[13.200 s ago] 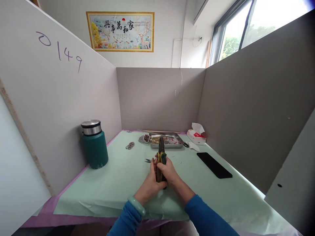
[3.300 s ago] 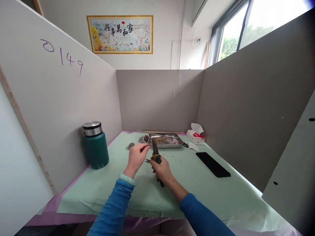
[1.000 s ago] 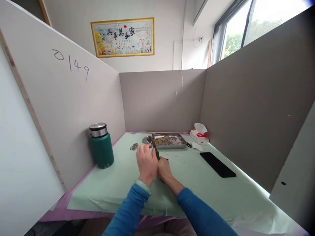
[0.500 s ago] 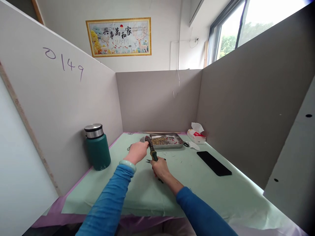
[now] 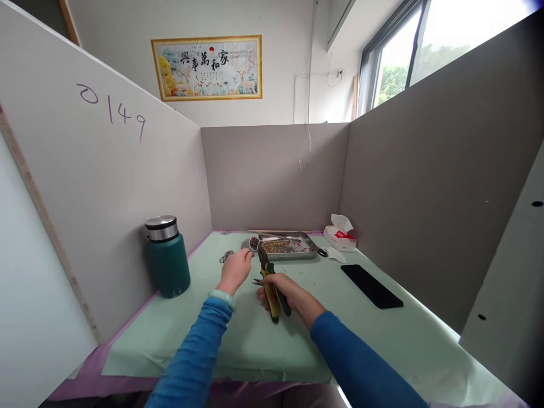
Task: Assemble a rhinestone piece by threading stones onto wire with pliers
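My right hand (image 5: 292, 293) grips a pair of pliers (image 5: 269, 281) with yellow and green handles, jaws pointing away toward the metal tray (image 5: 312, 248). My left hand (image 5: 236, 269) hovers just left of the plier jaws, fingers curled and pinched at the tips; whatever they hold is too small to make out. A green bangle sits on my left wrist. Small snips (image 5: 256, 281) lie on the mat beside the pliers.
A green flask (image 5: 167, 256) stands at the left wall. The tray of small beads and findings sits at the back, a tissue pack (image 5: 339, 237) to its right, a black phone (image 5: 371, 286) on the right. A small chain piece (image 5: 226, 256) lies left of the tray.
My right hand has turned over and lowered, so the plier handles now show on top. My left hand has drawn back slightly from the tray toward the plier jaws.
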The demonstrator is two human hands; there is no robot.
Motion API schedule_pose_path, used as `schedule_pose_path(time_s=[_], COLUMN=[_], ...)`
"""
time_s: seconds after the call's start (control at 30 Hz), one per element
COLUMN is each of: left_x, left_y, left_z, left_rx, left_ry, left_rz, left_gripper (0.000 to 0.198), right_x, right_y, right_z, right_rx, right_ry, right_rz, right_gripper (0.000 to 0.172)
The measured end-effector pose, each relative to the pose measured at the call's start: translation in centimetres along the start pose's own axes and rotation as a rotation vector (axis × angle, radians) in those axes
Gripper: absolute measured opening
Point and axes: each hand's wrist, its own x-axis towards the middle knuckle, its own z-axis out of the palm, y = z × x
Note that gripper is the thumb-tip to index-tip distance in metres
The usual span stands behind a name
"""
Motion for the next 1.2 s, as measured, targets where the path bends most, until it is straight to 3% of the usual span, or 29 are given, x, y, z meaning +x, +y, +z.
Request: schedule_pose_path(time_s=[0.17,0.33,0.43,0.63,0.77,0.93,1.03,1.2], left_x=[-1.7,-2.3,-2.4,-2.8,-3.0,-3.3,-3.6,-3.8], left_y=[-4.6,-6.0,-6.0,-5.5,-5.2,-4.1,-3.1,-2.4], left_z=[4.4,6.4,6.5,6.2,6.1,6.0,6.2,6.6], left_rx=[-0.133,-0.241,-0.281,-0.363,-0.445,-0.561,-0.615,-0.630], left_ry=[-0.034,0.000,0.025,0.001,-0.028,-0.081,-0.134,-0.179], left_rz=[-0.147,-0.249,-0.268,-0.177,-0.121,-0.072,-0.063,-0.091], left_gripper=[0.028,0.024,0.025,0.022,0.024,0.027,0.031,0.036], right_x=[-1.3,-2.4,-2.2,-0.6,0.0,-0.2,-0.5,-0.8], right_y=[-0.5,-1.1,-1.5,0.0,2.4,3.3,3.0,3.4], right_z=[-2.7,-5.3,-6.9,-8.9,-8.7,-7.6,-6.0,-3.5], right_rx=[0.038,-0.116,-0.282,-0.747,-0.948,-1.080,-1.135,-1.180], right_ry=[-0.165,-0.094,0.041,0.507,0.657,0.729,0.741,0.628], right_rz=[0.033,0.003,-0.023,-0.005,0.007,-0.089,-0.268,-0.522], right_gripper=[0.027,0.019,0.026,0.036,0.050,0.059,0.048,0.027])
